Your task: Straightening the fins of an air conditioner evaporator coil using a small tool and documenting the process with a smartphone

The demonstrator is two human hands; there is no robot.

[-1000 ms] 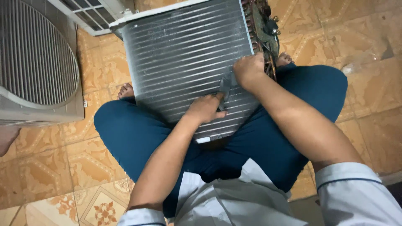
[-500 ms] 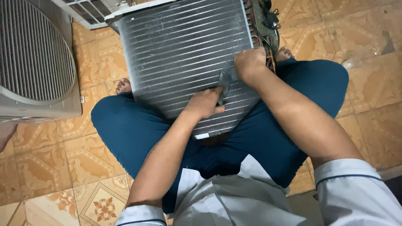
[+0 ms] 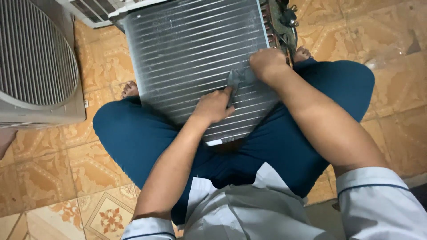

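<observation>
While both hands press it, finned coil (image 3: 195,58) grey, ridged, right hand (image 3: 267,64) seemingly gripping small tool (image 3: 234,80).

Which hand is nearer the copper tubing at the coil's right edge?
Right. The right hand rests beside the copper tubing; the left hand lies lower, mid-coil.

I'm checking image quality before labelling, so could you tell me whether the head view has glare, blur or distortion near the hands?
Head view: sharp around the left hand and right hand on the finned coil; soft glare streaks the coil's upper fins and the glossy floor tiles at right; mild wide-angle stretch enlarges the near right sleeve; the small grey tool between the hands is dim, its detail unclear.
</observation>
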